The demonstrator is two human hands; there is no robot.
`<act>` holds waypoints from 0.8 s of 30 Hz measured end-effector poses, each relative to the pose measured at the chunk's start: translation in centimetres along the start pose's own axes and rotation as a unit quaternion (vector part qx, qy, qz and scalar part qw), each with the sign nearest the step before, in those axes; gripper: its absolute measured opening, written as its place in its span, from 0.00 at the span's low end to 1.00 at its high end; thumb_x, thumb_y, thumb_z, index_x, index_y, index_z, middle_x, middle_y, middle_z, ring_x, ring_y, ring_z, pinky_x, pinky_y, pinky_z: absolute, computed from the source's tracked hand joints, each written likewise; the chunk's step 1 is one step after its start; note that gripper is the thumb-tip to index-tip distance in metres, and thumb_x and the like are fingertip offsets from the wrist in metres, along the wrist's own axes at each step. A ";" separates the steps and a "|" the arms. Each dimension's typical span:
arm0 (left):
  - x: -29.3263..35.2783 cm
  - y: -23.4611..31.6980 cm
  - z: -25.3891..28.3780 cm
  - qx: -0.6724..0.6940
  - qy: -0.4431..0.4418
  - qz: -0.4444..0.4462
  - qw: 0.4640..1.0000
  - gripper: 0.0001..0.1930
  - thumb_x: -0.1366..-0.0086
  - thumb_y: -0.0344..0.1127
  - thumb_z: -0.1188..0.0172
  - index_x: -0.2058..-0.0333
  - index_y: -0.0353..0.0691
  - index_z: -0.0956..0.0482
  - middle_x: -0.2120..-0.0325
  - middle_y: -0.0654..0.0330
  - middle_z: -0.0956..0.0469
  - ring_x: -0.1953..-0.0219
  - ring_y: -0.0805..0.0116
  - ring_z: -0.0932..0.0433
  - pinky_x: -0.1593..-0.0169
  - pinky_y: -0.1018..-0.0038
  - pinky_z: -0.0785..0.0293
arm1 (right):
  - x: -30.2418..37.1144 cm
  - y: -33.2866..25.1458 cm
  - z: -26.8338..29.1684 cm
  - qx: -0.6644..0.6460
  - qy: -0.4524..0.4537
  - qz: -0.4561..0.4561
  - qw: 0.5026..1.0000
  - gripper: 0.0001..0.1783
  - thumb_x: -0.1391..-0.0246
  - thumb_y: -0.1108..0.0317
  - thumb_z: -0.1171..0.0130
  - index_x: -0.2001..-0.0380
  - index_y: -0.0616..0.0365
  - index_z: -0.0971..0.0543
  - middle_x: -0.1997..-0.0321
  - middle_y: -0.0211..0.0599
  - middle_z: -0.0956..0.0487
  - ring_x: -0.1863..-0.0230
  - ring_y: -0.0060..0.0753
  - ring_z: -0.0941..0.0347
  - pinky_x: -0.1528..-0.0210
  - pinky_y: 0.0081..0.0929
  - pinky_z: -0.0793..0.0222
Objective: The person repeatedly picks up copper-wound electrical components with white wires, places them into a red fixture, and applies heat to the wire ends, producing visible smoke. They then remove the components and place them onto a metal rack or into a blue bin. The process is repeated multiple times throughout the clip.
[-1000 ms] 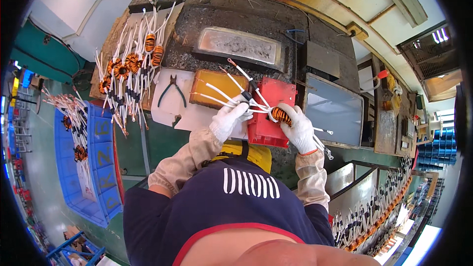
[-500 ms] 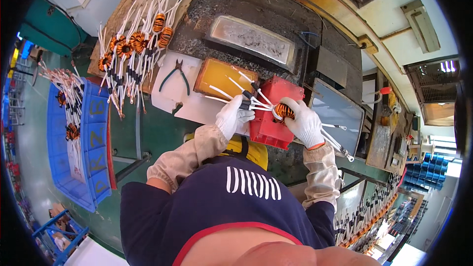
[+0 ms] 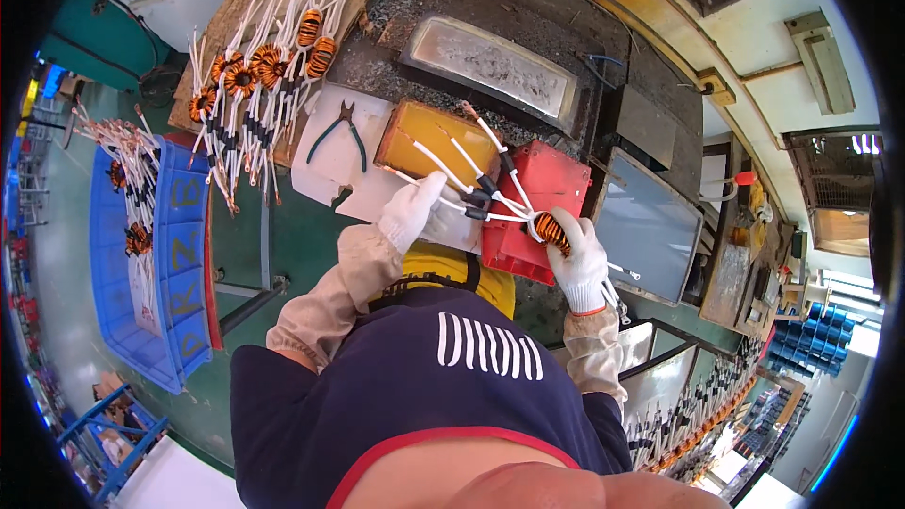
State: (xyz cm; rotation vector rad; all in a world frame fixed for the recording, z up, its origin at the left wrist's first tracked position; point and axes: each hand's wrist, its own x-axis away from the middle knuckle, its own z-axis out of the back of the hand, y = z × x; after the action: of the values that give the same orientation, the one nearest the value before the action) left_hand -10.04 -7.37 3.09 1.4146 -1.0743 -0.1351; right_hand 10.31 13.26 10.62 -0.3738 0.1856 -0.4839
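Note:
My right hand (image 3: 577,262), in a white glove, is closed around a ring-shaped coil (image 3: 550,233) wound in orange and black. From the coil, several white wire leads with black sleeves (image 3: 485,185) fan out to the left, their bare ends copper-coloured. One of these leads (image 3: 445,196) is pinched in my gloved left hand (image 3: 413,213); its fingertips are partly hidden. More leads with ring lugs hang below my right hand. Under the coil is a red plastic box (image 3: 551,179). The upper lead ends reach over an amber slab in a tray (image 3: 388,148).
Green-handled cutters (image 3: 352,141) lie on a white sheet left of the tray. Farther back sits a rectangular metal bath (image 3: 495,66). Finished-looking coils are heaped on a wooden board (image 3: 189,99). A blue crate (image 3: 179,273) stands at left, a grey-blue panel (image 3: 646,221) at right.
My left hand has shifted left and a little up along the leads. The coil and my right hand have moved slightly right and down, and the leads are spread differently.

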 end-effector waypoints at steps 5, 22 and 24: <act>1.9 4.0 -0.4 -0.565 0.086 -0.186 0.799 0.22 0.29 0.52 0.56 0.59 0.40 0.21 0.77 0.53 0.22 0.75 0.66 0.20 0.69 0.71 0.24 | 0.5 -0.1 -0.3 0.004 0.009 -0.004 1.000 0.32 0.62 0.74 0.35 0.49 0.42 0.26 0.61 0.40 0.26 0.63 0.50 0.24 0.63 0.40 0.26; 0.6 -0.9 -5.2 0.202 -0.061 0.008 0.977 0.23 0.29 0.44 0.48 0.42 0.37 0.34 0.54 0.59 0.22 0.57 0.69 0.22 0.56 0.70 0.22 | -2.1 -0.1 1.6 0.035 -0.056 0.005 0.998 0.30 0.59 0.70 0.37 0.48 0.38 0.28 0.62 0.42 0.26 0.64 0.50 0.23 0.63 0.42 0.25; 0.4 -0.9 -5.3 0.209 -0.043 0.021 0.977 0.23 0.29 0.44 0.47 0.41 0.37 0.34 0.55 0.58 0.22 0.58 0.68 0.22 0.56 0.70 0.22 | -2.7 -0.2 1.8 0.043 -0.073 0.009 0.996 0.30 0.58 0.70 0.37 0.48 0.38 0.28 0.62 0.43 0.26 0.64 0.51 0.23 0.64 0.43 0.25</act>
State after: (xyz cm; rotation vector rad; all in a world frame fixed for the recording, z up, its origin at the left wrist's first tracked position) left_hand -5.80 -4.03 3.63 1.7719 -1.2518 0.0668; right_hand 8.34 14.99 12.60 -0.3211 0.0266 -0.4429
